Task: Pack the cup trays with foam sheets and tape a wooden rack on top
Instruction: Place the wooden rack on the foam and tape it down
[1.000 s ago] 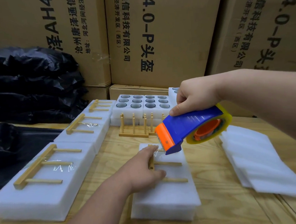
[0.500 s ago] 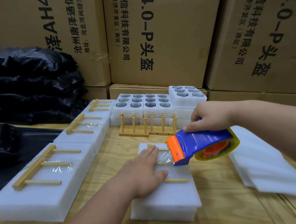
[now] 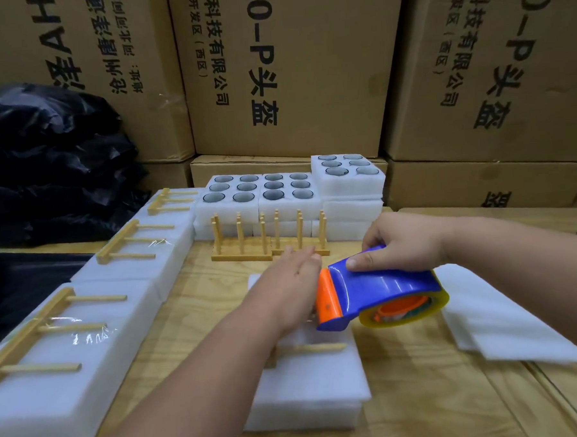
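A white foam-covered cup tray (image 3: 309,387) lies in front of me on the wooden table, with a wooden rack (image 3: 312,348) flat on top, mostly hidden by my arm. My left hand (image 3: 292,285) lies over the tray's far part with straight fingers pointing away. My right hand (image 3: 403,242) grips a blue and orange tape dispenser (image 3: 368,292) with a yellowish tape roll, its orange end just right of my left hand above the tray.
Packed trays with taped racks (image 3: 62,333) line the left side. Upright wooden racks (image 3: 268,239) stand ahead, open cup trays (image 3: 259,193) behind them. Loose foam sheets (image 3: 496,317) lie at right. Cardboard boxes (image 3: 286,68) and black bags (image 3: 43,157) form the back.
The dispenser has come down and toward me, over the tray. My left hand slid forward across the tray top with fingers stretched out.
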Motion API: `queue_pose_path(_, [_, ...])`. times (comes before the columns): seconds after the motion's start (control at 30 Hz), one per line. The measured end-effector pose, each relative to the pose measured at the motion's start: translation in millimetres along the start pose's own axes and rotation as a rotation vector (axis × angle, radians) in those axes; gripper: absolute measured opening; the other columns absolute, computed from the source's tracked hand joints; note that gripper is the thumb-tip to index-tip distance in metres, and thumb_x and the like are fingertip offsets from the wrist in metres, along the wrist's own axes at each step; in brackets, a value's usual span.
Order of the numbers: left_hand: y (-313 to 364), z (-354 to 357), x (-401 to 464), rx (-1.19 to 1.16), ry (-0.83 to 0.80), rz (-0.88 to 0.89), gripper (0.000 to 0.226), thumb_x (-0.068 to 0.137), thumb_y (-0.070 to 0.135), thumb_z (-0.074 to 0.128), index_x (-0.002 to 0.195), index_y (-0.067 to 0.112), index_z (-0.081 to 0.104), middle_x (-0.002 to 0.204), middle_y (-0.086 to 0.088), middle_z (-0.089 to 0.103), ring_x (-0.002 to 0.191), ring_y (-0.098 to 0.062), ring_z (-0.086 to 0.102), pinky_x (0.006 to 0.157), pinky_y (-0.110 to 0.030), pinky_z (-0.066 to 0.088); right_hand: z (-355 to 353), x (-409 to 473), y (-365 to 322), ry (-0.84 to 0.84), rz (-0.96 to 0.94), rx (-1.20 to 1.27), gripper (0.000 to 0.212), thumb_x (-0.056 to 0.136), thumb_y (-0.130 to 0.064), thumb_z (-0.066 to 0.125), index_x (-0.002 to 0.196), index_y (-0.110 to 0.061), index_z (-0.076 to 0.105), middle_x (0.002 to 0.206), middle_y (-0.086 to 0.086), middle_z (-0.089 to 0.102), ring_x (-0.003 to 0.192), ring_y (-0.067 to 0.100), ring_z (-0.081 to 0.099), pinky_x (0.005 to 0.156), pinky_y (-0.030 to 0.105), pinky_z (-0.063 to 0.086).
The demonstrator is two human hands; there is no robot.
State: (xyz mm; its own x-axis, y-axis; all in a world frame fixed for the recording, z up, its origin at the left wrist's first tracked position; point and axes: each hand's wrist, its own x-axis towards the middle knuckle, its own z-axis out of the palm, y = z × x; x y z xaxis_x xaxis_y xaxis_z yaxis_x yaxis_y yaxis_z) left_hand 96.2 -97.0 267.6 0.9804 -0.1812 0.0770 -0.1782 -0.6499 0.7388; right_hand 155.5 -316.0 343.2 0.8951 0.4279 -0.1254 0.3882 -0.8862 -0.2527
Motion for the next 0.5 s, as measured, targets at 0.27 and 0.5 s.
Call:
queue_pose_path(0.27, [-13,21,3,0.211,-0.06,-0.091,0.101,0.074,0.09,-0.006,0.162,0.041,0.005,0.165,0.012,0.032,0.158,-0.024,0.006,0.122,-0.035,0.007,5,-2,12,-0.029,-0.012,0.056,0.063,0.08,-0.079,0.061,0.069,-0.017,0.069,0.056,-0.007,0.057,0.051,0.008,0.05,0.055,0.028,0.041])
queue_pose_path(0.5, [-10,23,9,0.431,-0.149,0.036,0.092,0.089,0.075,-0.01,0.161,0.032,0.027,0.167,0.004,0.029,0.156,-0.008,0.014,0.127,-0.037,0.001,-6,-23,32,0.016,-0.005,0.145,0.068,0.064,-0.091,0.057,0.071,-0.025,0.071,0.057,-0.007,0.065,0.05,0.005,0.057,0.051,0.023,0.043])
